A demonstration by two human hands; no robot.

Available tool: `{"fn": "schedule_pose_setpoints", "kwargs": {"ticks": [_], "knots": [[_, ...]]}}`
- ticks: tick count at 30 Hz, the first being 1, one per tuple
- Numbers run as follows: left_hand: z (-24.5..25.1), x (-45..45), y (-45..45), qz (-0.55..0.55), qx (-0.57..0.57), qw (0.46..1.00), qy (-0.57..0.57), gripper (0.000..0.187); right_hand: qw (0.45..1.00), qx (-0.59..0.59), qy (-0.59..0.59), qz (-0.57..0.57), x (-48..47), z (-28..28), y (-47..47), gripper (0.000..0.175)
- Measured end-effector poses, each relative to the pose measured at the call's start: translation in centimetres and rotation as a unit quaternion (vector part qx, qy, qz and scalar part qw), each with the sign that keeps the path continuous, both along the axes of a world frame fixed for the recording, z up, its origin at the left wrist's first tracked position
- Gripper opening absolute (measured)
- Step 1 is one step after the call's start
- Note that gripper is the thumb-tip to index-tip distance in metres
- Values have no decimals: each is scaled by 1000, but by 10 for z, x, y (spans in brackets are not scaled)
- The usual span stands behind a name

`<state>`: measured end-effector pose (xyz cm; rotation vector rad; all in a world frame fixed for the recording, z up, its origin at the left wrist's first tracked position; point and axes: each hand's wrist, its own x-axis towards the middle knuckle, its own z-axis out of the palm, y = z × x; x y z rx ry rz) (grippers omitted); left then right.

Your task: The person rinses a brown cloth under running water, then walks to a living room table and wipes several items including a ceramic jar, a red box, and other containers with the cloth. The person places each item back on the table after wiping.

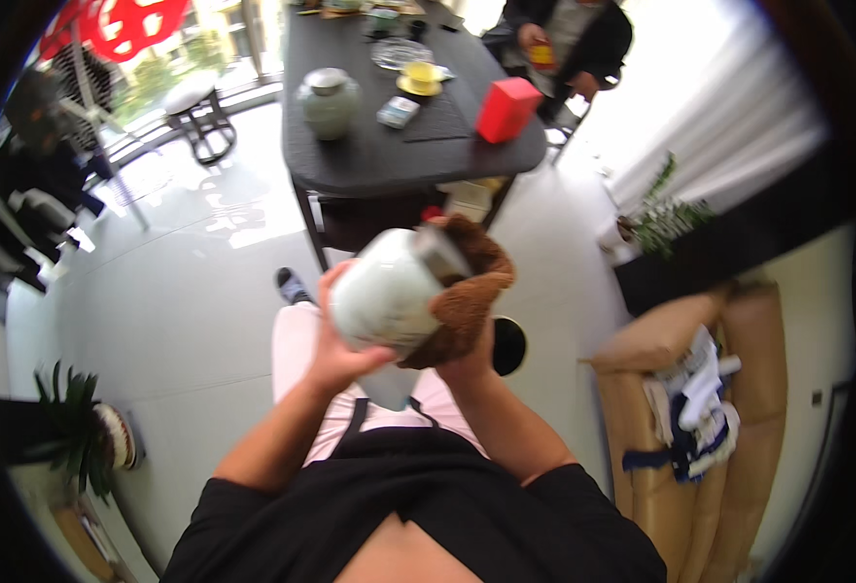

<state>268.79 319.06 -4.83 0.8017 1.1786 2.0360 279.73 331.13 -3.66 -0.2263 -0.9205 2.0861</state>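
A pale ceramic jar (384,291) is held tilted in front of my body, its grey metallic-looking end (442,255) pointing up and to the right. My left hand (344,357) grips the jar's side and base, the thumb lying along its lower edge. In my right hand (470,357) is a fluffy brown cloth (464,321), pressed to the jar's right side and curling round the metallic end. Most of the right-hand fingers are hidden behind cloth and jar. Dark markings on the jar are blurred.
Ahead stands a dark table (398,164) with a lidded green jar (328,103), a red box (508,109), a yellow cup and saucer (420,76) and a glass dish (401,53). A person (573,44) sits beyond. At right is a tan sofa (752,364) with clothes; a stool (202,120) stands left.
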Motion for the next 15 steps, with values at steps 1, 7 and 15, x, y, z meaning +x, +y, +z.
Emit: {"fn": "schedule_pose_setpoints", "kwargs": {"ticks": [1, 7, 15], "knots": [[-4, -2, -2, -75, 19, 989, -122, 116, 999, 26, -26, -23, 4, -12, 3, 71], [2, -7, -15, -325, 25, 875, -359, 103, 984, 35, -16, 171, -3, -31, 38, 70], [-1, 4, -14, -381, 21, 771, -511, 109, 982, 151, 22, 109, -4, 29, 36, 63]]}}
